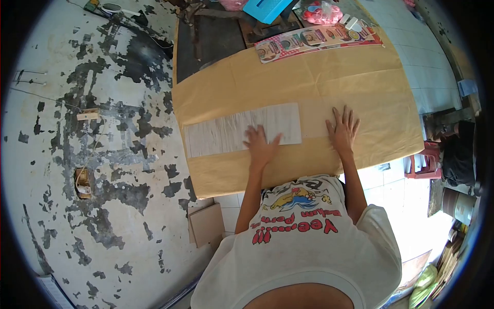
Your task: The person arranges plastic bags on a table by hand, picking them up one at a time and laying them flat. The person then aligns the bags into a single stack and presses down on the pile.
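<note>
A long pale grey-white sheet (221,135) with fine streaks lies across the brown paper (293,77) that covers the table. My left hand (261,148) is over the lower edge of this sheet, fingers spread and slightly blurred. To the right of the sheet, my right hand (343,133) rests palm down on the brown paper with its fingers stretched out. Neither hand grips anything.
Along the table's far side lie a printed strip with food pictures (314,42), a blue plastic basket (266,7) and a bag of pink items (324,13). A peeling wall (113,170) borders the left. A red stool (426,162) stands at right.
</note>
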{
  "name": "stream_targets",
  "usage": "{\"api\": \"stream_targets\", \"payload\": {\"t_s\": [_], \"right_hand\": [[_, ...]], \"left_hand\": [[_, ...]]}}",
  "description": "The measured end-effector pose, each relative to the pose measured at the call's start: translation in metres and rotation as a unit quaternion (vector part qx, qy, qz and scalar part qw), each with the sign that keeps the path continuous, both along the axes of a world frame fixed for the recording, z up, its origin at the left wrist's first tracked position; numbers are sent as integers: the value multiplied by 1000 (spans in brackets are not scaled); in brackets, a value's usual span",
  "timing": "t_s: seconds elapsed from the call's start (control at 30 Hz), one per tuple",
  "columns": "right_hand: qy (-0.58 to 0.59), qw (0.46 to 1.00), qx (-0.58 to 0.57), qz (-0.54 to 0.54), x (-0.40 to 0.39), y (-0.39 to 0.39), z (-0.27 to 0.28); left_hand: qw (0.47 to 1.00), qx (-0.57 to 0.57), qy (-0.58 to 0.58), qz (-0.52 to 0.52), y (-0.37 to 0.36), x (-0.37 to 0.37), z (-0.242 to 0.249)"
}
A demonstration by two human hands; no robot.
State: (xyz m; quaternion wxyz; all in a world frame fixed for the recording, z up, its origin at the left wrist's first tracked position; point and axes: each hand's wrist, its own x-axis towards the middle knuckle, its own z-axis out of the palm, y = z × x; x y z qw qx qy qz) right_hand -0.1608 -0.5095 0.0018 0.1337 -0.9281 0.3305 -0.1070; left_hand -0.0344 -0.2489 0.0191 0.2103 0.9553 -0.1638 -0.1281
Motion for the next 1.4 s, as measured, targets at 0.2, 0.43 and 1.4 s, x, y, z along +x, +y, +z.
{"api": "stream_targets", "payload": {"t_s": [0.2,0.43,1.4], "right_hand": [[4,1000,-17,-8,12,-8,-4],[6,1000,-17,-24,15,-8,-1],[139,979,-85,-124,-73,-247,-34]], "left_hand": [[976,51,-177,-115,-97,-2,-61],[989,103,-60,-93,-143,2,6],[984,-32,45,167,143,85,-13]]}}
